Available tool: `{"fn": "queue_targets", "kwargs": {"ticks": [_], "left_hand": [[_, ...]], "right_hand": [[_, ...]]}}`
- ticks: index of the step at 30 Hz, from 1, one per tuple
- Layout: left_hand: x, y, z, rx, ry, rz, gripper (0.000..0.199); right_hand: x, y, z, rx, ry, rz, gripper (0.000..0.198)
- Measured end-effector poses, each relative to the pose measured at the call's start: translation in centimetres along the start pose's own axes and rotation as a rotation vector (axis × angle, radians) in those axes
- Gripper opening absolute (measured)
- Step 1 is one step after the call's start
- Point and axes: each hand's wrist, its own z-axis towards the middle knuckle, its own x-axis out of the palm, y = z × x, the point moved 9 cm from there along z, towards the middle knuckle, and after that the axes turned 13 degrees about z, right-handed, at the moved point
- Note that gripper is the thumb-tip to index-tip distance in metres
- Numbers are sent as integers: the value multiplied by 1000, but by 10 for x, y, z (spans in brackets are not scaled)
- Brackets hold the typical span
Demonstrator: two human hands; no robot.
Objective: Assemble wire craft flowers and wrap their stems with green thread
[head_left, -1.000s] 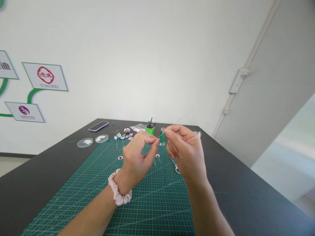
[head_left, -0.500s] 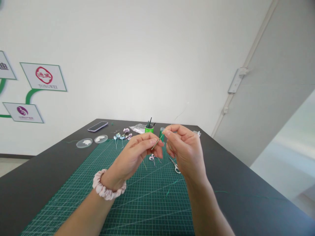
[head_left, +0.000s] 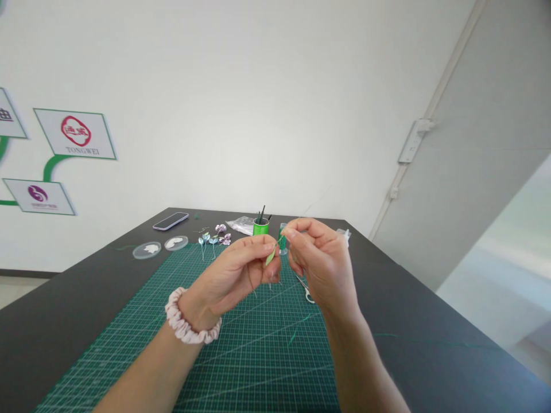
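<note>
Leaf (head_left: 270, 257), slim and pale green, sits pinched between thumb and fingers of the left hand (head_left: 236, 264), above the cutting mat (head_left: 258, 355). Half a second ago it showed as a thin sliver; now its flat face is in view. The left fingers have curled in, hiding the pinkish piece seen below them then. The right hand (head_left: 322, 261), nearly where it was, pinches a green strand (head_left: 279, 238) running to the leaf. Scissors (head_left: 308, 293) lie unmoved, partly behind it.

1. Scissors (head_left: 307, 291): partly behind the right hand (head_left: 321, 258).
2. Join of strand (head_left: 279, 240) and leaf (head_left: 270, 257): too small to tell.
3. Leftmost sign (head_left: 9, 119): cut by left edge.
4. Mat (head_left: 258, 367): cut by bottom edge.
</note>
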Motion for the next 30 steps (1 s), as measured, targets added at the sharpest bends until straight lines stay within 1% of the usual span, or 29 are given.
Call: {"fn": "queue_targets", "kwargs": {"ticks": [3, 8, 10, 16, 20, 24, 27, 30], "left_hand": [[-2, -1, 0, 3, -21, -14, 24], [-3, -3, 1, 3, -31, -83, 26], [-2, -3, 1, 5, -20, -97, 26], [0, -4, 1, 20, -8, -141, 24], [-1, -2, 2, 4, -23, -160, 21], [0, -1, 3, -11, -34, -218, 21], [-2, -1, 2, -7, -56, -249, 21], [-6, 0, 2, -12, -91, -273, 17]], "right_hand": [[0, -1, 0, 27, 29, 28, 17], [7, -6, 1, 128, 173, 79, 14], [8, -8, 3, 155, 194, 103, 14], [7, -15, 7, 165, 166, 127, 15], [4, -16, 9, 130, 143, 83, 15], [4, -17, 12, 109, 155, 73, 13], [1, -13, 13, 62, 136, 2, 10], [-2, -6, 13, 13, 99, -91, 8]]}}
